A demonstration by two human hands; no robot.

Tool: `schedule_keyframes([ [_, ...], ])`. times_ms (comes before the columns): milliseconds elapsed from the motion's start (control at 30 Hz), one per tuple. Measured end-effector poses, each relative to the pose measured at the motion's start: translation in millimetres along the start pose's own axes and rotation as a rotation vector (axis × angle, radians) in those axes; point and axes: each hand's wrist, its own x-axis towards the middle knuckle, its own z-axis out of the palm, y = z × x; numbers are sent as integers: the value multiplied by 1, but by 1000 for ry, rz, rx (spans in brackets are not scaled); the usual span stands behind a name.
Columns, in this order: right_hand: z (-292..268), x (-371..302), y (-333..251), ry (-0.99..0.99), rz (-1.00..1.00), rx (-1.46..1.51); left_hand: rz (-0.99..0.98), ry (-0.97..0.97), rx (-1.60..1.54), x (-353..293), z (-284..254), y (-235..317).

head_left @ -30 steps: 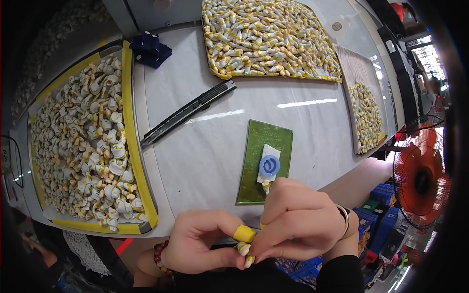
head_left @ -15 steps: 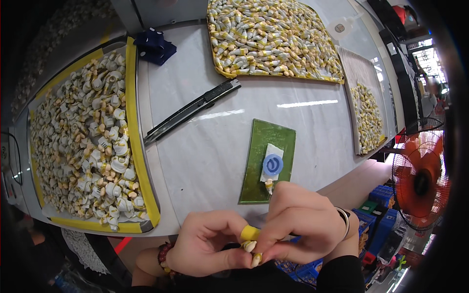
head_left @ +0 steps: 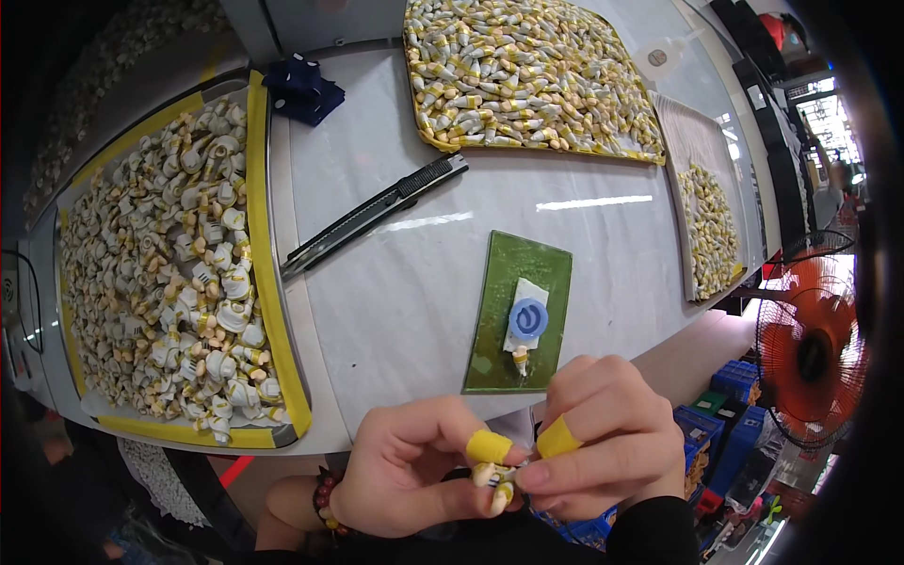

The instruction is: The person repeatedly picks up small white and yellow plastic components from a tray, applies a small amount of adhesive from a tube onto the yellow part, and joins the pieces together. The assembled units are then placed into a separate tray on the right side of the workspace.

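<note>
Close to my body, my left hand (head_left: 405, 466) pinches a small white-and-yellow figurine part (head_left: 495, 478) with flesh-coloured ends between thumb and forefinger. The thumb tip of my right hand (head_left: 607, 443) is at the part's right side. Its fingers are closed, and whatever they grip is too small to make out. Both forefingers wear yellow tape. Beyond my hands lies a green mat (head_left: 504, 282) bearing a blue round disc (head_left: 528, 320) on a white pad. A small white-and-yellow piece (head_left: 521, 360) rests against the pad's near edge.
At left, a yellow-taped tray (head_left: 299, 395) is heaped with white figurine parts. Another tray (head_left: 452, 148) at the back holds many slim pieces; a smaller tray (head_left: 673, 122) stands right of it. A black utility knife (head_left: 377, 212) and dark blue cloth (head_left: 303, 91) lie between. An orange fan (head_left: 812, 348) stands at right.
My right hand has shifted slightly right and opened a gap from the left forefinger. Its taped forefinger now shows, and more of the part in my left hand is visible.
</note>
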Motion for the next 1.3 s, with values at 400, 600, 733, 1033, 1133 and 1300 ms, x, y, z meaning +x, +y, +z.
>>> schedule_keyframes([
  [400, 2, 1, -3, 29, 18, 87, 248, -258, 92, 0, -17, -16],
  [600, 9, -3, 1, 131, -129, 5, 283, -266, 168, 1, -19, -17],
  [733, 8, 4, -2, 87, -90, 75, 309, -228, 164, 3, -11, -8],
  [1033, -5, 11, 0, -228, 166, 337, 145, -283, 467, 2, -20, 2],
  [1133, -6, 10, 3, -289, 133, 301, 156, -269, 501, 2, -20, 2],
  [1300, -5, 8, 5, -300, 76, 269, 239, -245, 595, 2, -17, 2],
])
